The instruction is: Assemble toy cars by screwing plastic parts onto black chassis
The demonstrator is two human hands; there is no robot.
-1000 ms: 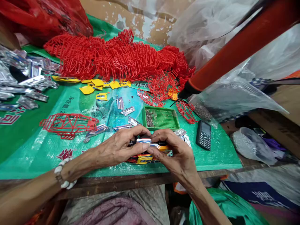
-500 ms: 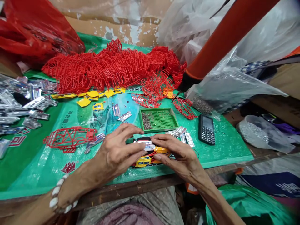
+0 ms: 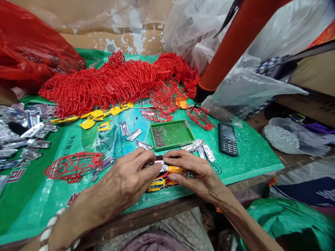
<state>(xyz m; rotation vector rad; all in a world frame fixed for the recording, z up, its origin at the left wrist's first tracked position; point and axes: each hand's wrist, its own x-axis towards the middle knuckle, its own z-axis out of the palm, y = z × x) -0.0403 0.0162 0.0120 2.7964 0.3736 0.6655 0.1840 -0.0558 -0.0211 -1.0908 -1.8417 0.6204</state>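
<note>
Near the table's front edge lies a small toy car body (image 3: 157, 184), with yellow panels, a red frame and a silver panel on top. My left hand (image 3: 133, 172) is closed on its left side, fingertips at the silver panel. From the right, my right hand (image 3: 193, 170) grips the yellow part between thumb and fingers. Much of the car body is hidden by my fingers. Just behind it stands a green tray (image 3: 180, 134) with small screws. Silver panel pieces (image 3: 196, 145) lie beside the tray, and a red frame (image 3: 75, 165) lies to the left.
A long heap of red frames (image 3: 110, 83) runs along the back. Silver pieces (image 3: 31, 132) are piled at left, with yellow panels (image 3: 89, 123) nearby. An orange-red powered screwdriver (image 3: 232, 48) slants down from the upper right. A black phone (image 3: 228, 139) lies at right.
The view has shifted slightly. Both hands stay on the car body; my left hand has closed in farther over the silver panel. Another silver piece now shows behind my left hand.
</note>
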